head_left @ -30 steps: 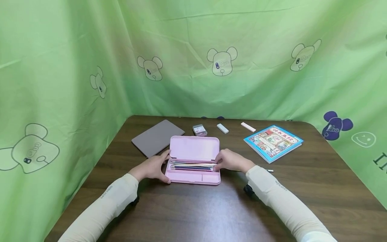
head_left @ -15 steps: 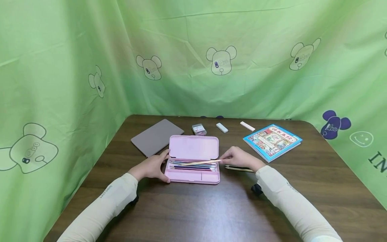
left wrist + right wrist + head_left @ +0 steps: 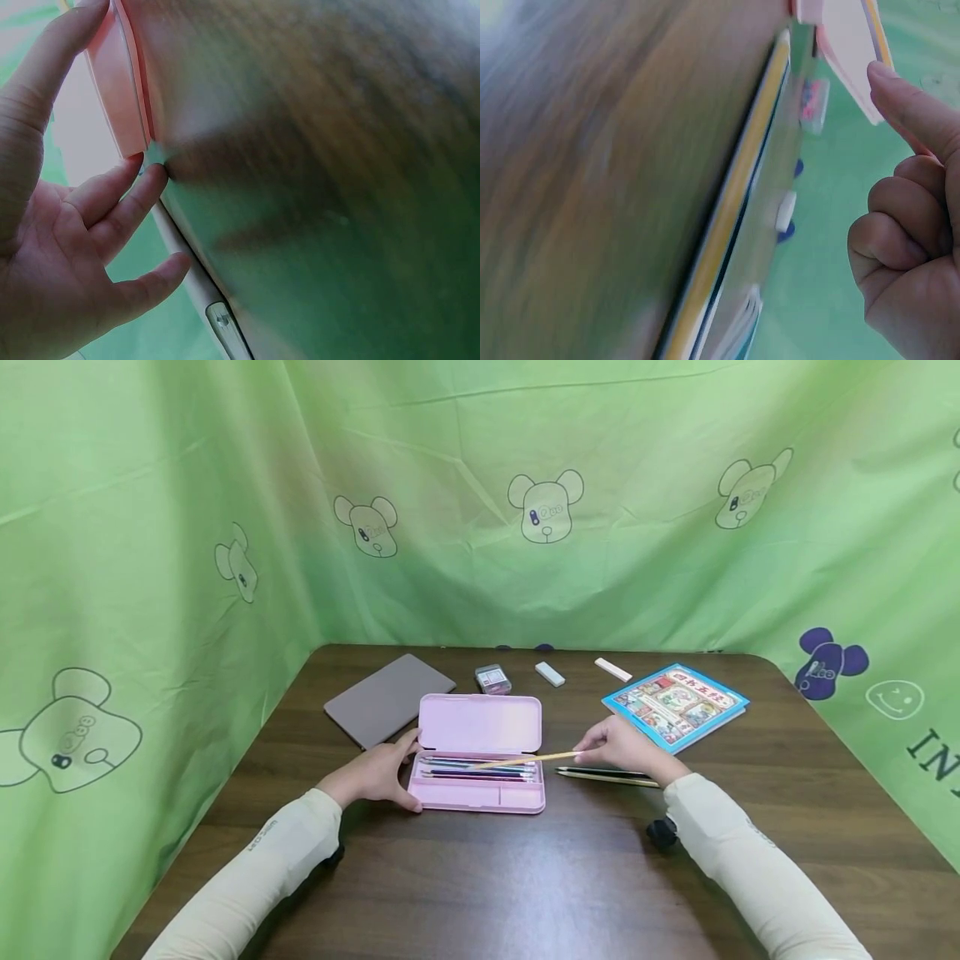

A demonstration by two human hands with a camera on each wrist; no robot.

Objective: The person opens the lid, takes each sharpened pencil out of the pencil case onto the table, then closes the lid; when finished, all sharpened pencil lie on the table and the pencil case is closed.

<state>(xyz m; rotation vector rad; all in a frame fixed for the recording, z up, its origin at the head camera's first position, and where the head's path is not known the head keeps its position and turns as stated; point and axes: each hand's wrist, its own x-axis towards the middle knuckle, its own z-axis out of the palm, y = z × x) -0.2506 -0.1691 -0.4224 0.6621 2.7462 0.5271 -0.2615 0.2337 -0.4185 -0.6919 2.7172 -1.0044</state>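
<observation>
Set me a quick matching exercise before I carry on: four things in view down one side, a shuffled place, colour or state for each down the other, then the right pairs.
Things
1. pencil case
2. tilted yellow pencil
3. book
4. loose pencils

Places, colours, states
A. pinched between thumb and fingers of the right hand
B. lying on the table just right of the pencil case
C. pink, with its lid open
D. has a blue-bordered picture cover

Pairs: 1-C, 2-A, 3-D, 4-B
</observation>
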